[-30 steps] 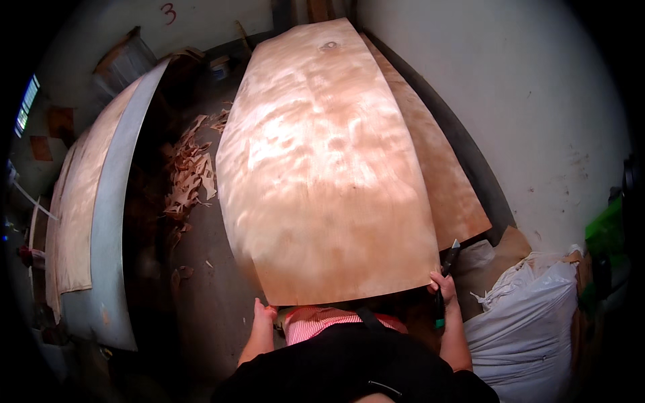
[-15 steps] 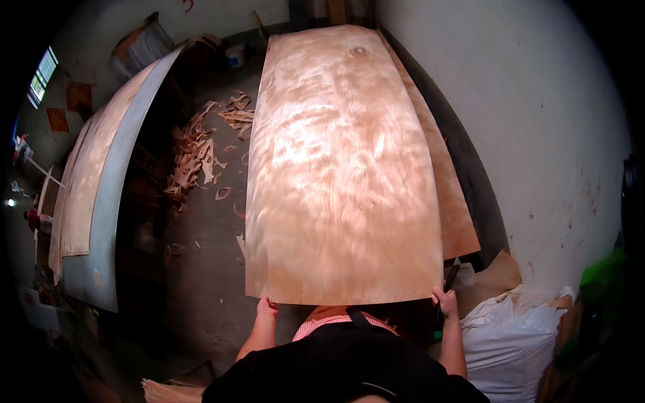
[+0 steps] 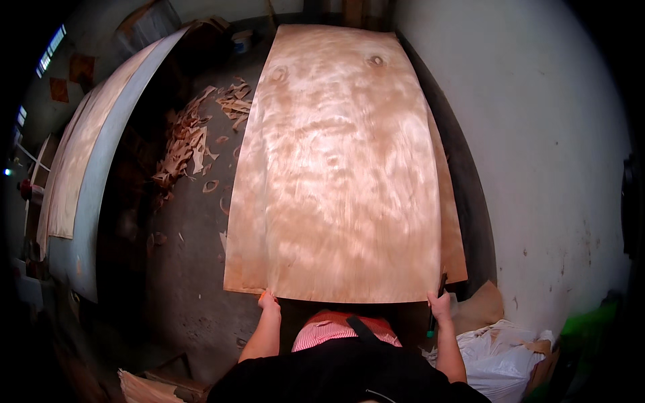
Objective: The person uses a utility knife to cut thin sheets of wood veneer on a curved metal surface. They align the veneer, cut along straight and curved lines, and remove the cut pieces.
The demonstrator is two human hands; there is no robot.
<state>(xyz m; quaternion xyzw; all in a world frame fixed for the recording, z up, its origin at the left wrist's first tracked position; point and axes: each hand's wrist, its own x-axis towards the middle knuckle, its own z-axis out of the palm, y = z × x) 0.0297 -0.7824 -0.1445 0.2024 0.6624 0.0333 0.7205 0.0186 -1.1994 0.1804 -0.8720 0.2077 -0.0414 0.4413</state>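
A large, thin sheet of wood veneer [image 3: 349, 174] stretches away from me on top of a stack, its near edge just in front of my body. Under it, another veneer sheet [image 3: 244, 262] shows along the left side and at the right corner. My left hand [image 3: 269, 302] is closed on the top sheet's near left corner, with a small patch of orange at the fingertips that I cannot make out. At the near right corner, my right hand [image 3: 440, 306] pinches the same sheet. A slim dark tool with a green end [image 3: 431, 329] is also in that hand; its kind is unclear.
To the left stands another table [image 3: 101, 181] with veneer sheets on it. Veneer scraps [image 3: 183, 151] litter the floor between. A pale wall [image 3: 531, 148] rises on the right. White plastic sacking [image 3: 500, 356] lies at the near right, and a bucket [image 3: 241, 41] stands at the back.
The top veneer sheet has shifted right over the sheet below, uncovering a strip on the left and narrowing the one on the right. Both hands keep their corners; my view has turned slightly.
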